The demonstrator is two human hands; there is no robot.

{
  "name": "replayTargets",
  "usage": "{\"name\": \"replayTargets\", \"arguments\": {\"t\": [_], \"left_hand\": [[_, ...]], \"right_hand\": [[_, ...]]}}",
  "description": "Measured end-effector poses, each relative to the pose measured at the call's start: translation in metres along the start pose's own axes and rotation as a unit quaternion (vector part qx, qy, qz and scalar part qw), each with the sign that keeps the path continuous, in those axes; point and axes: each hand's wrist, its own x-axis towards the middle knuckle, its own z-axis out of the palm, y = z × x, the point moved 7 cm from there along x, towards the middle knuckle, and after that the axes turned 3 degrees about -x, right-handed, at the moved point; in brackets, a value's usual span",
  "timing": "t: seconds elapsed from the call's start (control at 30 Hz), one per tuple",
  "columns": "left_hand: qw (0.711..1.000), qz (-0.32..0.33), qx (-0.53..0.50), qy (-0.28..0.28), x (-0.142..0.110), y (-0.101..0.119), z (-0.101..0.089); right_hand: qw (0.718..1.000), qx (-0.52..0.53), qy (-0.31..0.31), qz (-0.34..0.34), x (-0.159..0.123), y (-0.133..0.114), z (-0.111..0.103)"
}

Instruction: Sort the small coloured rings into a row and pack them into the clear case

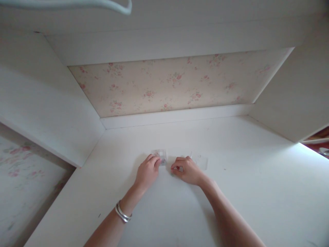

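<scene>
A small clear plastic box [162,154] with tiny pieces in it lies on the white desktop. My left hand [147,171], a silver bangle on its wrist, has its fingers and thumb closed at the box's left and near side. To the right of the box, my right hand [186,170] rests low over the desk, thumb and forefinger pinched together. Whatever sits in that pinch is too small to make out. A clear flat plastic piece [203,163], like a lid, lies just behind and right of my right hand, which partly hides it.
The white desktop [231,192] is bounded by white side panels [51,92] and a floral back wall [174,85]. A white curved tube [102,4] hangs at the top left. Small dark specks lie on the desk.
</scene>
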Motion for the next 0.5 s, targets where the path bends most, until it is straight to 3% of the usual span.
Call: {"name": "replayTargets", "arguments": {"t": [0.1, 0.3, 0.5], "left_hand": [[0.998, -0.015, -0.050, 0.026, -0.014, -0.009, -0.010], [0.991, -0.039, -0.126, 0.017, -0.039, -0.018, -0.012], [0.990, -0.030, -0.137, 0.016, -0.040, -0.015, -0.012]], "right_hand": [[0.999, -0.020, -0.032, -0.002, -0.002, 0.000, 0.000], [0.992, -0.058, -0.109, -0.002, -0.003, -0.001, 0.012], [0.992, -0.057, -0.111, -0.027, -0.002, -0.012, 0.019]]}}
